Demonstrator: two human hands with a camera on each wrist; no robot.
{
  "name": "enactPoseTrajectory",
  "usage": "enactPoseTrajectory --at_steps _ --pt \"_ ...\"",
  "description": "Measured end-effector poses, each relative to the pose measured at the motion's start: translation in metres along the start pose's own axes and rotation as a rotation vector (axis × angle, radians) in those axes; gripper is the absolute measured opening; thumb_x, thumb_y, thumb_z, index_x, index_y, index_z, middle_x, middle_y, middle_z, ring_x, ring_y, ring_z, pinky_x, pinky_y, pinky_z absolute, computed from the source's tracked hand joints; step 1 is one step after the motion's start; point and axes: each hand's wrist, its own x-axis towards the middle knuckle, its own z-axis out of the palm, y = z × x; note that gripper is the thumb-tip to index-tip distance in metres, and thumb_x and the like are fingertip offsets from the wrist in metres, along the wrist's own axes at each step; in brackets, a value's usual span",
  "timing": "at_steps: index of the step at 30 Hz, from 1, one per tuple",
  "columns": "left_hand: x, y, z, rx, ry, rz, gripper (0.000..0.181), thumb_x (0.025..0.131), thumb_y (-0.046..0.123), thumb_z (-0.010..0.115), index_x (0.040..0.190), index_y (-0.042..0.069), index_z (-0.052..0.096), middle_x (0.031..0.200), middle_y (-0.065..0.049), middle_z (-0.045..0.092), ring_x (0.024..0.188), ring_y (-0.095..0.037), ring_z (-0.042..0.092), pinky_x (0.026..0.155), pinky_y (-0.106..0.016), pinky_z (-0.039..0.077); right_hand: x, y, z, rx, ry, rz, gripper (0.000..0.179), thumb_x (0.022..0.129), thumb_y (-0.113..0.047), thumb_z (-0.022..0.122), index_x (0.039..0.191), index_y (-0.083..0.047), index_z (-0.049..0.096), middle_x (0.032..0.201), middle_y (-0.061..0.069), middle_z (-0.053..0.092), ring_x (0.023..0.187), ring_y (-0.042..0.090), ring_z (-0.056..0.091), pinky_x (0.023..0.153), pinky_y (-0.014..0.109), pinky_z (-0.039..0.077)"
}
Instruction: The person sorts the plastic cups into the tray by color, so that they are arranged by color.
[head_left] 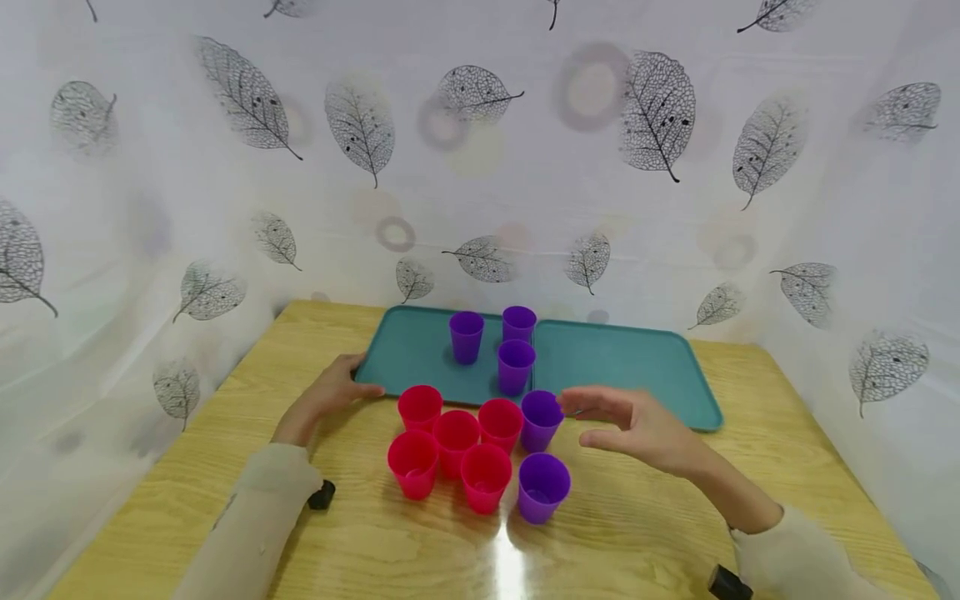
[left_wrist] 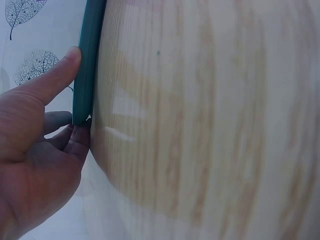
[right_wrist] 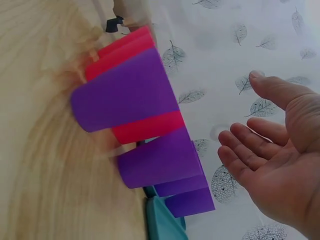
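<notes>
At the near left corner of the left teal tray (head_left: 408, 350), my left hand (head_left: 337, 387) holds the rim. The left wrist view shows the thumb of this hand (left_wrist: 35, 135) on one side of the tray (left_wrist: 86, 75) and curled fingers on the other. My right hand (head_left: 637, 425) hovers with extended, slightly bent fingers and holds nothing. Just left of it stands a purple cup (head_left: 540, 423); another purple cup (head_left: 543, 492) stands nearer me. Several red cups (head_left: 456, 437) form a cluster on the table, left of these two. Three purple cups (head_left: 467, 340) stand upright on the left tray.
A second teal tray (head_left: 622, 362) lies to the right, its edge meeting the left one. Under everything is a wood-grain table (head_left: 360, 533). A leaf-patterned white sheet (head_left: 480, 183) hangs behind and along both sides.
</notes>
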Motion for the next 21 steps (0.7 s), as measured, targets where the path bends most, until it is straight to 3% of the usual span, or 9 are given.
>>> enactPoseTrajectory --at_steps 6,11,16,21 --pt "0.000 0.000 0.000 0.017 -0.001 -0.001 0.086 0.097 0.019 0.075 0.153 -0.020 0.022 0.157 -0.041 0.026 0.147 -0.055 0.025 0.119 -0.062 0.025 -0.013 0.008 0.014 -0.030 -0.005 -0.059 0.048 0.095 0.007 0.068 0.141 0.005 0.057 0.134 0.025 0.063 0.122 0.019 0.063 0.103 0.032 0.052" --pt "0.000 0.001 -0.001 0.019 0.005 -0.007 0.085 0.097 0.017 0.075 0.153 -0.020 0.023 0.157 -0.041 0.026 0.147 -0.054 0.024 0.120 -0.061 0.024 -0.021 0.011 0.028 -0.051 0.004 -0.037 0.051 0.093 0.003 0.072 0.142 0.001 0.058 0.135 0.013 0.065 0.122 0.025 0.063 0.103 0.033 0.052" --pt "0.000 0.001 -0.002 0.019 0.001 0.001 0.085 0.097 0.017 0.075 0.152 -0.021 0.023 0.157 -0.041 0.026 0.147 -0.055 0.024 0.120 -0.062 0.023 -0.023 0.014 0.040 -0.040 0.006 -0.050 0.057 0.090 0.003 0.076 0.143 0.002 0.057 0.134 0.021 0.064 0.120 0.030 0.064 0.103 0.037 0.052" --pt "0.001 0.001 -0.001 0.022 -0.004 -0.001 0.085 0.097 0.018 0.074 0.153 -0.020 0.022 0.157 -0.040 0.026 0.147 -0.054 0.024 0.120 -0.061 0.024 -0.024 0.019 0.048 -0.029 0.003 -0.040 0.060 0.089 0.001 0.079 0.144 0.001 0.055 0.136 0.021 0.063 0.120 0.025 0.064 0.103 0.039 0.052"
